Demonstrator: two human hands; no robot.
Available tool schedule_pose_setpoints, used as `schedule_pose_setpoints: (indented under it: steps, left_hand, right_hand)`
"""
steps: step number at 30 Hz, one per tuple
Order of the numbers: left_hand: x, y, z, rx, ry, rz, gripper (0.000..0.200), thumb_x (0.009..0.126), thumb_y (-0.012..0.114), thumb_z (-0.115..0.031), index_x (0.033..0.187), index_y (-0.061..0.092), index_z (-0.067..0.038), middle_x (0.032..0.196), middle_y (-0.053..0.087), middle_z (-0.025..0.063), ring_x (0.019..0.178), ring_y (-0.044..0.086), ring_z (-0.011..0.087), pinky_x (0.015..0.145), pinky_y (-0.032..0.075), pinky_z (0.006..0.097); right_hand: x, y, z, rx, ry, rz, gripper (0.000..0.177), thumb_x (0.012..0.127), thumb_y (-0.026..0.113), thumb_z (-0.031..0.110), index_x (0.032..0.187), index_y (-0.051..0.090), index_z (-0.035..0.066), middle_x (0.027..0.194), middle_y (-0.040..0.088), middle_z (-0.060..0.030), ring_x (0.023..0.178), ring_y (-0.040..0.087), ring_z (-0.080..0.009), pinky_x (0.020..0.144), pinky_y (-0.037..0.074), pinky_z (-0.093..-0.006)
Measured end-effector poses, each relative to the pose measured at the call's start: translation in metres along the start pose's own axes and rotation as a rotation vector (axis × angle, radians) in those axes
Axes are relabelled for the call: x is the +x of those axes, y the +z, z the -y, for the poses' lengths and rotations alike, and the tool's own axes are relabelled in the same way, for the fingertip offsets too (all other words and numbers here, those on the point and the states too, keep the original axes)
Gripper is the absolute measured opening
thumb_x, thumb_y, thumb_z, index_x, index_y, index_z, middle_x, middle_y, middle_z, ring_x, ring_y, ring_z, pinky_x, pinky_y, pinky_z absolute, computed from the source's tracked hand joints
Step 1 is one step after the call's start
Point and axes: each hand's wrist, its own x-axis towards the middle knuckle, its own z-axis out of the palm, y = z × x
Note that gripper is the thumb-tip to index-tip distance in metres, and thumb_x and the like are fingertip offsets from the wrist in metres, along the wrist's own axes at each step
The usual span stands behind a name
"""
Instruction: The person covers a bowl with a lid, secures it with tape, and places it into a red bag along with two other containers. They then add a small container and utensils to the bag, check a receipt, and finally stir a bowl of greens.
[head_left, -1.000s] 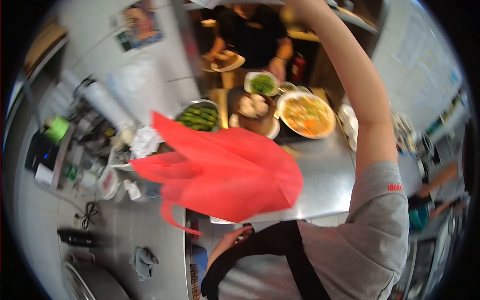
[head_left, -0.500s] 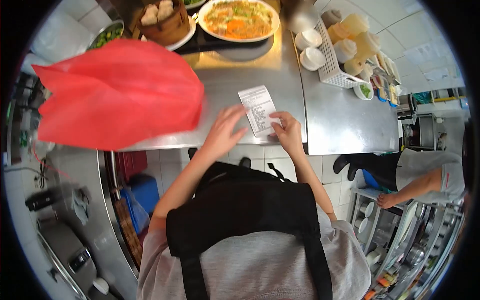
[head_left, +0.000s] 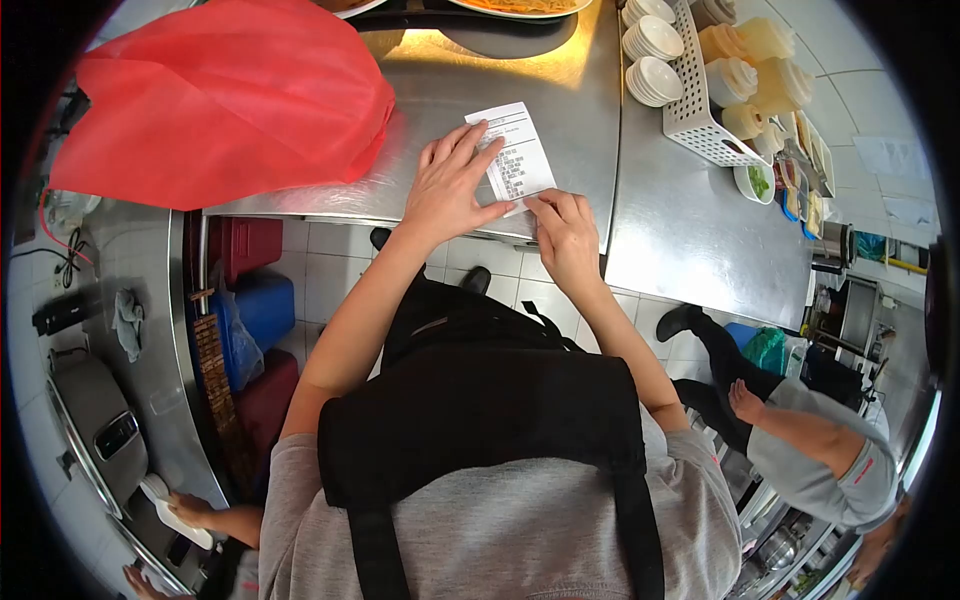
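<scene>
A white printed receipt (head_left: 524, 158) lies on the steel counter (head_left: 420, 90) in front of me, close to its near edge. My left hand (head_left: 448, 188) rests over the receipt's left side, fingers stretched out and the thumb near its bottom edge. At the lower right corner, my right hand (head_left: 568, 238) has its fingers curled and pinched on the paper. To the left, a large red bag (head_left: 225, 105) spreads over the counter. Part of the receipt's left side is hidden beneath my left fingers.
Plates of food (head_left: 525, 8) stand at the counter's back. On the right are stacked white bowls (head_left: 655, 82) and a white basket (head_left: 700, 130) of squeeze bottles. One person (head_left: 810, 450) is at right; another person's hand (head_left: 188, 508) touches a white object at lower left.
My left hand has come down flat onto the receipt, and my right hand has moved to its lower corner. The view has tilted downward. Another person's hands have appeared at lower left.
</scene>
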Motion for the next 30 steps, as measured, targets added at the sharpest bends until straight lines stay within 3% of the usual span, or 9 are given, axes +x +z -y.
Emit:
schedule_pose_setpoints:
  steps: [3, 11, 21, 25, 27, 30]
  left_hand:
    - [0.001, -0.001, -0.001, 0.003, -0.003, 0.02, 0.074, 0.064, 0.073, -0.044, 0.124, 0.05, -0.008, 0.136, 0.038, 0.012, 0.125, 0.032, 0.026, 0.1, 0.026, 0.0427]
    - [0.0, 0.0, 0.0, 0.006, 0.008, 0.019, 0.08, 0.06, 0.074, -0.044, 0.126, 0.049, -0.009, 0.137, 0.037, 0.0111, 0.127, 0.031, 0.0254, 0.1, 0.026, 0.043]
    - [-0.001, 0.0, 0.002, 0.027, -0.003, 0.064, 0.083, 0.058, 0.074, -0.045, 0.128, 0.047, -0.009, 0.138, 0.036, 0.0114, 0.128, 0.029, 0.0257, 0.103, 0.024, 0.0439]
    - [-0.003, 0.0, 0.001, -0.013, -0.009, 0.037, 0.083, 0.058, 0.075, -0.044, 0.128, 0.047, -0.009, 0.138, 0.035, 0.0113, 0.128, 0.029, 0.0258, 0.103, 0.023, 0.0443]
    - [-0.002, -0.001, 0.001, -0.017, -0.004, 0.038, 0.083, 0.058, 0.074, -0.044, 0.128, 0.047, -0.009, 0.138, 0.035, 0.0114, 0.128, 0.029, 0.0259, 0.103, 0.023, 0.0444]
    - [-0.002, 0.0, 0.002, 0.034, -0.008, 0.074, 0.083, 0.059, 0.074, -0.047, 0.128, 0.047, -0.008, 0.138, 0.035, 0.0115, 0.129, 0.028, 0.0259, 0.103, 0.023, 0.0448]
  right_hand:
    - [0.001, 0.0, 0.002, -0.002, 0.015, 0.01, 0.032, 0.067, 0.059, -0.002, 0.098, 0.063, 0.006, 0.092, 0.052, -0.0077, 0.086, 0.051, -0.0252, 0.073, 0.042, -0.0352]
    - [0.002, 0.001, 0.008, -0.005, 0.035, 0.094, 0.029, 0.069, 0.058, 0.0, 0.097, 0.063, 0.01, 0.074, 0.053, -0.0063, 0.073, 0.053, -0.0243, 0.065, 0.042, -0.0364]
    - [0.012, -0.004, 0.005, -0.071, -0.116, 0.215, 0.029, 0.068, 0.058, 0.002, 0.095, 0.06, 0.011, 0.074, 0.055, -0.0048, 0.067, 0.058, -0.0224, 0.062, 0.043, -0.0357]
    - [0.011, -0.009, 0.001, -0.292, 0.041, 0.259, 0.039, 0.066, 0.057, -0.001, 0.103, 0.058, 0.01, 0.076, 0.057, -0.0064, 0.064, 0.057, -0.0256, 0.063, 0.043, -0.037]
    - [0.012, -0.006, 0.009, -0.202, -0.02, 0.173, 0.027, 0.07, 0.058, 0.004, 0.096, 0.059, 0.013, 0.074, 0.057, -0.0044, 0.063, 0.06, -0.0225, 0.06, 0.044, -0.0339]
    - [0.012, -0.002, 0.02, -0.183, -0.056, 0.24, 0.029, 0.07, 0.059, 0.005, 0.097, 0.059, 0.014, 0.075, 0.058, -0.004, 0.061, 0.061, -0.0218, 0.06, 0.044, -0.0343]
